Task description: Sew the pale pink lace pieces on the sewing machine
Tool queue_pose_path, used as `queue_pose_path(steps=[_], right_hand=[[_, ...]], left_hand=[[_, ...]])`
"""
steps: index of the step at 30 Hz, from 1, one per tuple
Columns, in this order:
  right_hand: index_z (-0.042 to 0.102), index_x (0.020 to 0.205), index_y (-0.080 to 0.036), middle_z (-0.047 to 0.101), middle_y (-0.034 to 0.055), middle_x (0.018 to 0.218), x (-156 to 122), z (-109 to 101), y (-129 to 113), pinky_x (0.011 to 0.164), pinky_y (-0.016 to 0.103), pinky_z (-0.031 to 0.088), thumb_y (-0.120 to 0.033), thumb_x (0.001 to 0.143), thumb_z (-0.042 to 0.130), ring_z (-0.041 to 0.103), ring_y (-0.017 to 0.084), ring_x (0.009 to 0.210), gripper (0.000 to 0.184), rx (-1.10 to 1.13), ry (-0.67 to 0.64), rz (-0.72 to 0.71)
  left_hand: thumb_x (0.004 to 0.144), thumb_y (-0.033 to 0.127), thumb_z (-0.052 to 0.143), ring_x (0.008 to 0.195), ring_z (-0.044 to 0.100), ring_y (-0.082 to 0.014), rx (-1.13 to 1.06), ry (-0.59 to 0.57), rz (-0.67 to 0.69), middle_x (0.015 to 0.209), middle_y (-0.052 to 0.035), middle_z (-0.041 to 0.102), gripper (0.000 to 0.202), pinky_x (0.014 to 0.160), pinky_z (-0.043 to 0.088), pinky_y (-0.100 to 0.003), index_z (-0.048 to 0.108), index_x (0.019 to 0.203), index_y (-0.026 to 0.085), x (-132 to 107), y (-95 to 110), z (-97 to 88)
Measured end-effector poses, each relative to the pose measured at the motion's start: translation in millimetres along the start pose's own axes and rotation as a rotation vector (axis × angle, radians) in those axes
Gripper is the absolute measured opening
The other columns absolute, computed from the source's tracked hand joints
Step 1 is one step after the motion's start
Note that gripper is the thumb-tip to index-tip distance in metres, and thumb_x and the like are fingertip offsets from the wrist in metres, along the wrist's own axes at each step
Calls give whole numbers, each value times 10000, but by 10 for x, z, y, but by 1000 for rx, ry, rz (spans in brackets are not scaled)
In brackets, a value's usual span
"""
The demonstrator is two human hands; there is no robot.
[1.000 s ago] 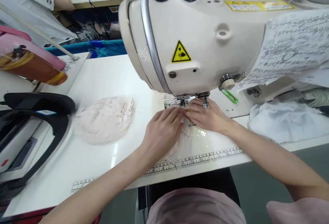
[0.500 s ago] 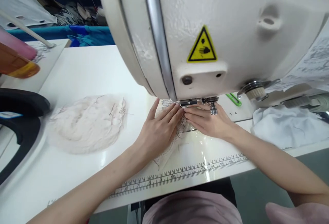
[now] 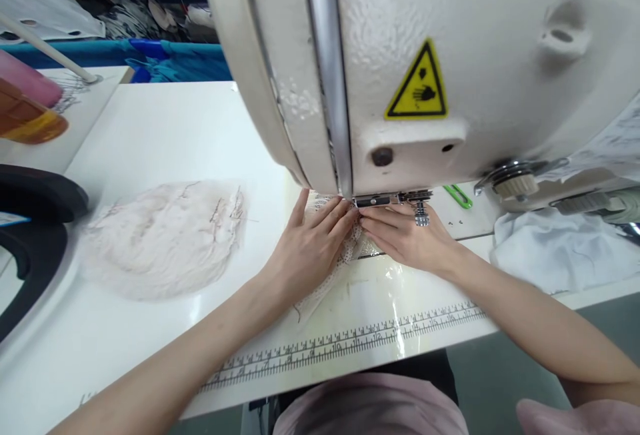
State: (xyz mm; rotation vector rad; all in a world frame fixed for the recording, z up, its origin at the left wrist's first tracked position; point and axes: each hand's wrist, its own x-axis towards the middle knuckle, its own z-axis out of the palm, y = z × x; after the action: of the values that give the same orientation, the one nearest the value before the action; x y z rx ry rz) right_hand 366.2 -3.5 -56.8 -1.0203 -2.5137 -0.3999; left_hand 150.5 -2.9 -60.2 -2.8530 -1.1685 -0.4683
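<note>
To the far left of the sewing machine (image 3: 310,75) stands a pink-and-orange bottle (image 3: 30,105), cut off by the frame, its contents impossible to tell; beyond the machine, to the left, a blue-edged bin (image 3: 195,62) shows its rim, with heaped cloth (image 3: 133,18) behind, though whether that lies inside is unclear; the lace piece (image 3: 351,246) is under and just in front of the machine's head, its long axis slanting from the needle area leftward to the person; it is pale, sheer and openwork, with a dark loose thread at its near end; the left hand (image 3: 310,248) lies flat on it, thumb spread; the right hand (image 3: 413,235) has its fingertips at the lace's edge, partly hidden by the machine, so I cannot tell whether it pinches.
</note>
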Motion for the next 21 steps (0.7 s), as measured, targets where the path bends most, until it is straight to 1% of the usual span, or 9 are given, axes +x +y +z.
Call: queue_pose_path(steps=[5,12,17,21], right_hand=[[699,1017,-226,707,-38,1143,14,10,18,731,359,411,-245,942,499,653,174,844,214,-8,30,-22],[705,1012,-221,719,-31,1112,14,41,22,685,335,403,-227,933,509,653,155,814,211,-46,95,-40],[701,1015,-196,719,-15,1110,22,47,30,670,326,410,-207,916,530,653,149,831,197,-8,86,-51],[700,996,-187,723,-18,1091,33,58,45,635,324,398,-203,911,531,648,145,817,190,-3,105,-55]], left_hand=[[963,182,349,1266,511,-306,45,-7,17,1362,-146,547,434,1123,225,-651,439,1385,135,-10,16,-4],[990,214,327,1257,519,-308,134,24,43,1346,-145,559,403,1107,278,-632,490,1342,105,-9,22,11],[992,214,325,1239,535,-311,186,50,52,1322,-143,579,399,1094,304,-626,508,1320,81,-3,28,17],[991,210,322,1229,543,-304,194,62,44,1310,-133,591,393,1088,307,-629,514,1313,90,9,30,18]])
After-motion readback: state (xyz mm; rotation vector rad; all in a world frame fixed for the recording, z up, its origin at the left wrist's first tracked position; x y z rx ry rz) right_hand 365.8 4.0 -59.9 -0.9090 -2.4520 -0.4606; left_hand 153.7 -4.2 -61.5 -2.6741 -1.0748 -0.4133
